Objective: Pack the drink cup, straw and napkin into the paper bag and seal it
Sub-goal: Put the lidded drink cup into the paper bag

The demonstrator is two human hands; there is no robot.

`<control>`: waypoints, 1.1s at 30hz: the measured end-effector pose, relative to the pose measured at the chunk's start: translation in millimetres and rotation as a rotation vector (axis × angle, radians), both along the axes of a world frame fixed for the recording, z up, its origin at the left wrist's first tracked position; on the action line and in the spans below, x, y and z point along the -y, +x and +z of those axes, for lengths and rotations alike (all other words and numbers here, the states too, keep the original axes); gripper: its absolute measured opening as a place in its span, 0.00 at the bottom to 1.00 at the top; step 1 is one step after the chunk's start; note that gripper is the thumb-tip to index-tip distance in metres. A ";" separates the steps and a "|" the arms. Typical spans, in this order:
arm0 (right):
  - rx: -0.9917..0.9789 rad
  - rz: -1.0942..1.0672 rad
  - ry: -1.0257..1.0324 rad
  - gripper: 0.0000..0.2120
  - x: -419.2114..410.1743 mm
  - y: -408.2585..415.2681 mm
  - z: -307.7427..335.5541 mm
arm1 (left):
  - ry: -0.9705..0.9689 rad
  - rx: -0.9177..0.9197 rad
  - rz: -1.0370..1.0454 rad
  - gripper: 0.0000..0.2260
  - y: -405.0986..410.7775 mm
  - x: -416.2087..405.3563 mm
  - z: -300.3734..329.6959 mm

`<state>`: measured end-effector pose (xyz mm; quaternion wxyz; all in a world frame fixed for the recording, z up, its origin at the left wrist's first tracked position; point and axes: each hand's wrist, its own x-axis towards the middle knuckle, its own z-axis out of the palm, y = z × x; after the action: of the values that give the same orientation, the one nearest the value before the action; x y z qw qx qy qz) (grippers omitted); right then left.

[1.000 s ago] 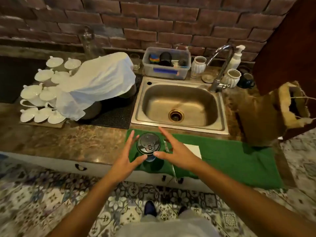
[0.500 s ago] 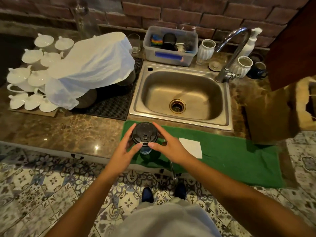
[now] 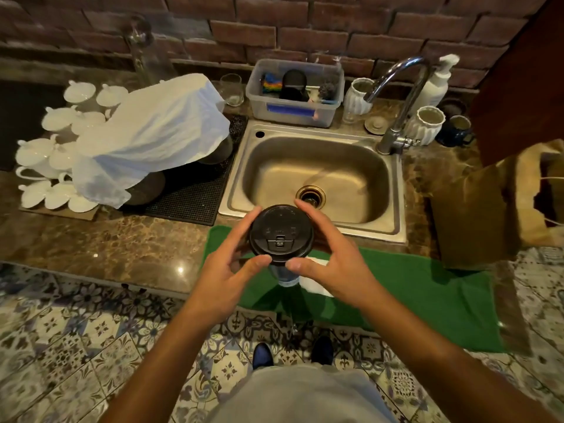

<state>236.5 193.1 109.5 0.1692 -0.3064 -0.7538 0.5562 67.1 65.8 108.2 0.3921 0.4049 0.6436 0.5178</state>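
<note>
We hold the drink cup [image 3: 281, 236] between both hands: the left hand [image 3: 227, 271] curls round its 9 o'clock side and the right hand [image 3: 331, 264] round its 3 o'clock side, fingers spread and partly closed, thumbs pressed just under the rim of the black lid [image 3: 280, 232]. The cup is lifted above the green towel [image 3: 421, 288], its clear lower part showing below the lid. The white napkin [image 3: 314, 286] lies on the towel, mostly hidden under our right hand. We cannot make out the straw. At 3 o'clock from the cup, well apart, the brown paper bag [image 3: 476, 215] stands open on the marble counter [image 3: 116, 242]. At 12 o'clock lies the steel sink [image 3: 390, 215].
</note>
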 end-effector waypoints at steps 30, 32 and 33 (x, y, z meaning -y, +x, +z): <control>-0.127 -0.372 -0.008 0.35 -85.0 201.7 28.6 | -0.010 -0.148 -0.548 0.26 154.6 -163.7 27.2; -0.146 -0.342 -0.014 0.35 -96.8 216.5 26.5 | -0.007 -0.113 -0.511 0.23 168.2 -171.6 26.2; -0.150 -0.323 -0.022 0.35 -102.8 224.1 26.2 | -0.011 -0.088 -0.476 0.22 175.6 -175.8 26.8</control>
<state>460.6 295.9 135.7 0.3089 -0.3830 -0.6737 0.5514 242.8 241.6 135.0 0.4766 0.5653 0.5493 0.3893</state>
